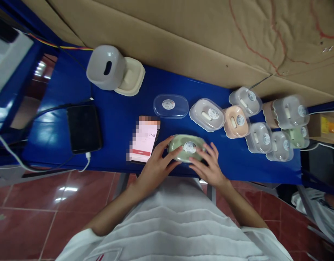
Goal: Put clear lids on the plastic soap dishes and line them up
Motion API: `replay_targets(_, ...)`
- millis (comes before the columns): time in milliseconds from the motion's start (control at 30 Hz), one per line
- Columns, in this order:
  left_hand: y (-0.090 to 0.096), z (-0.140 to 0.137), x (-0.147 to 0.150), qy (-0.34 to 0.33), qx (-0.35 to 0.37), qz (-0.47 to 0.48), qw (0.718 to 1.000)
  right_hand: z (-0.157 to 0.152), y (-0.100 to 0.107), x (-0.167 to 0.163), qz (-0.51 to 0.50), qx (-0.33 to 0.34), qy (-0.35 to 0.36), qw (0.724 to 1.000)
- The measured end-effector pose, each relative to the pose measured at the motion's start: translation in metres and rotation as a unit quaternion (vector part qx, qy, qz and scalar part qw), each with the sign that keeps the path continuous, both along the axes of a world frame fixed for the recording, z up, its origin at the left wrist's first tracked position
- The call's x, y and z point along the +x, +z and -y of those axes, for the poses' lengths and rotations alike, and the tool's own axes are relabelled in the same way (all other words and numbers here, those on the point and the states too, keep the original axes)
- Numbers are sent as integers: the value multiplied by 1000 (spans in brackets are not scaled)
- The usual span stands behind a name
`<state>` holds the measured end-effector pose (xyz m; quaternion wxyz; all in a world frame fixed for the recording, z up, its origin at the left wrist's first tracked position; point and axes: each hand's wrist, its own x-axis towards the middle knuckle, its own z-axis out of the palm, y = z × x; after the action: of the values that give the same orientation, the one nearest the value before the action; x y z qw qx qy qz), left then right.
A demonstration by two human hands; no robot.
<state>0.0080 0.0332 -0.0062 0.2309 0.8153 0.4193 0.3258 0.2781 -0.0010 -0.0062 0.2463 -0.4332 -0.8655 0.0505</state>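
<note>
A green oval plastic container with a clear lid and a round white label sits at the table's front edge, before my body. My left hand grips its left end, one finger reaching over the lid to the label. My right hand holds the right end, with fingertips on the lid and the front side. Behind the container lies a loose clear oval lid with a round label. A phone with a lit screen rests just left of my left hand.
Several lidded containers, among them a peach one, stand on the right of the blue table. At the back left are a grey tub and a cream piece. A black device has cables. Another person's sleeve shows far right.
</note>
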Motion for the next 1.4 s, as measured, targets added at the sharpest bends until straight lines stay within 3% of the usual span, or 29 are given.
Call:
replay_targets(133, 0, -1, -1, 5, -19, 15, 1000, -11, 11, 2, -3, -69, 11, 998)
replay_targets(367, 0, -1, -2, 14, -42, 16, 999, -12, 3, 3, 26, -34, 20, 999)
replay_targets(533, -5, 0, -1, 16, -47, 27, 998, -13, -6, 4, 11, -46, 3, 999)
replay_targets(700, 3, -3, -1, -16, -73, 20, 997, -16, 9, 12, -26, -78, -18, 996)
replay_targets(767, 11, -9, -3, -46, -81, 10, 996, -14, 18, 23, -33, -52, -35, 998)
replay_targets(867, 23, -30, -9, -52, -32, -17, 998, -14, 27, 46, -62, 55, -139, 987)
replay_targets(933, 27, -53, -14, -31, 23, -50, 998, -20, 28, 63, -76, 123, -244, 959)
replay_targets(1000, 28, -83, -17, -20, 51, -97, 994, -31, 26, 77, -76, 149, -336, 927)
replay_targets(1067, 29, -115, -17, -16, 37, -149, 988, -47, 23, 87, -72, 135, -388, 909)
replay_targets(1233, 39, -172, -3, -22, -67, -304, 950, -94, 22, 101, -65, 65, -411, 907)
replay_targets(1400, 58, -178, 0, -25, -58, -325, 944, -119, 28, 110, -54, 65, -396, 914)
